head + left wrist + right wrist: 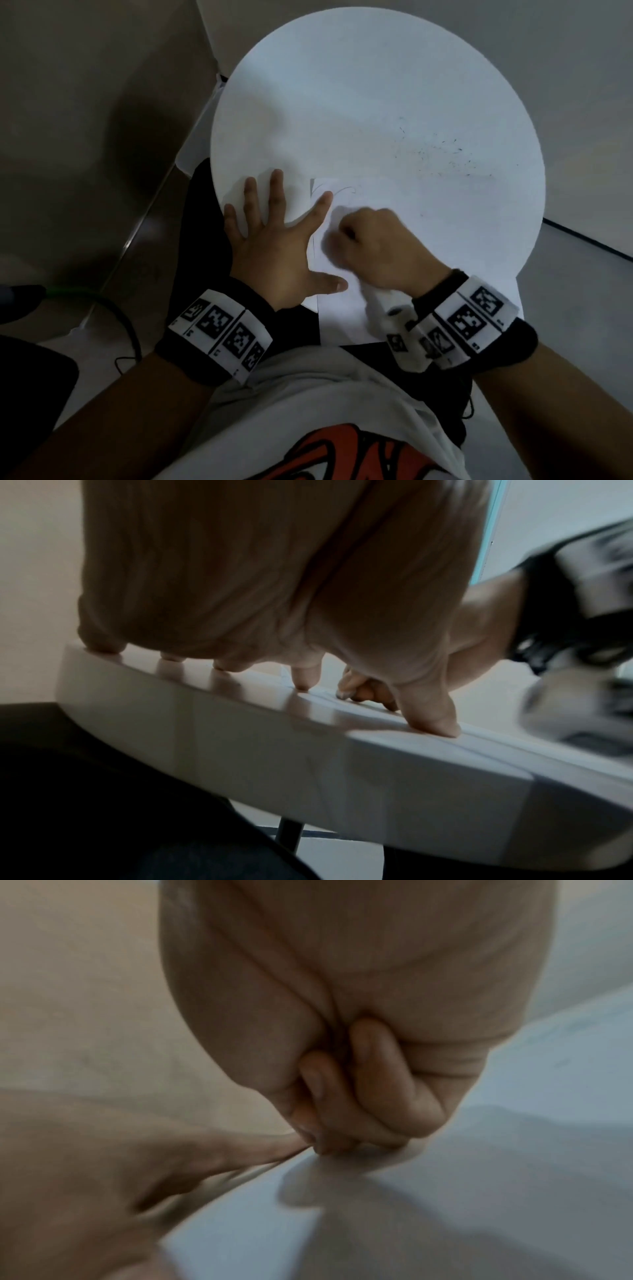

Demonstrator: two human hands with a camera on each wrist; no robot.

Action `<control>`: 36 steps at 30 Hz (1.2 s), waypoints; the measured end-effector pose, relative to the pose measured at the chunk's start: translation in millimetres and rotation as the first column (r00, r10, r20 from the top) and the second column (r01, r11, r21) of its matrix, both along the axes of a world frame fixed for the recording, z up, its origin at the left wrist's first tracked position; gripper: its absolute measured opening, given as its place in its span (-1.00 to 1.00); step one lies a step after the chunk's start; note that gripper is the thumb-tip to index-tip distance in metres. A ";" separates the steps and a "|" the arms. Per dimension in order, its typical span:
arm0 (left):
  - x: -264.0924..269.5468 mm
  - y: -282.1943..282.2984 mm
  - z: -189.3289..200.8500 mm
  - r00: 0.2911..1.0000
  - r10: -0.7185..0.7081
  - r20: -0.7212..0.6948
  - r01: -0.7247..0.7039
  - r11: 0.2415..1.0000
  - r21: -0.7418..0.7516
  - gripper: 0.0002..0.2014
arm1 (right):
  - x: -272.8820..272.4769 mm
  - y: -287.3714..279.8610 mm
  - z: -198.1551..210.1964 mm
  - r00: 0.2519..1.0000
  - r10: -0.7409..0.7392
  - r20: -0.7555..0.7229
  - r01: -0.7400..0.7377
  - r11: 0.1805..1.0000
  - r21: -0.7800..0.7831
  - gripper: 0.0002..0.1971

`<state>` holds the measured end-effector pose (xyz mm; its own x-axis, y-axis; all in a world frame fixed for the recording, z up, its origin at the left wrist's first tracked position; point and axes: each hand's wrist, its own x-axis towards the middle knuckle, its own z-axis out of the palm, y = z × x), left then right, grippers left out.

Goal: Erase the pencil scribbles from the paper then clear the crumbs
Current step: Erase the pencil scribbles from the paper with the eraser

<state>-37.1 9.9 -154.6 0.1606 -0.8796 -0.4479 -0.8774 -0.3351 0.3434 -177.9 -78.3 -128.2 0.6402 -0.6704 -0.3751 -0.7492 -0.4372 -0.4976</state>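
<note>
Where the head view looks down, the paper [376, 212] lies on the near part of the round white desk [342, 85], its near edge hanging over the rim. The left hand [274, 246] lies flat with fingers spread and straight, forefinger and thumb on the paper's left edge. The right hand [380, 246] is curled into a blurred fist on the sheet; what it grips cannot be told. A faint pencil curve [346, 189] shows just beyond the forefinger, and dark crumbs [445, 154] are scattered on the desk further back, to the right. Both wristbands [222, 334] bear square black-and-white code markers; their small print is unreadable. An orange print on the shirt [342, 455] cannot be read.

The left wrist view alone shows the desk's thick edge [240, 750], a dark leg [289, 834], and the left fingertips [303, 681] pressing down.

The right wrist view alone shows the right fingers [377, 1083] folded tight into the palm, knuckles touching the paper [514, 1150].
</note>
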 end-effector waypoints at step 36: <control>-2.4 -1.7 1.4 1.000 0.010 0.000 -0.010 1.000 0.010 0.23 | -5.0 -33.4 6.4 0.991 -0.125 -0.047 0.117 0.982 -0.149 -0.59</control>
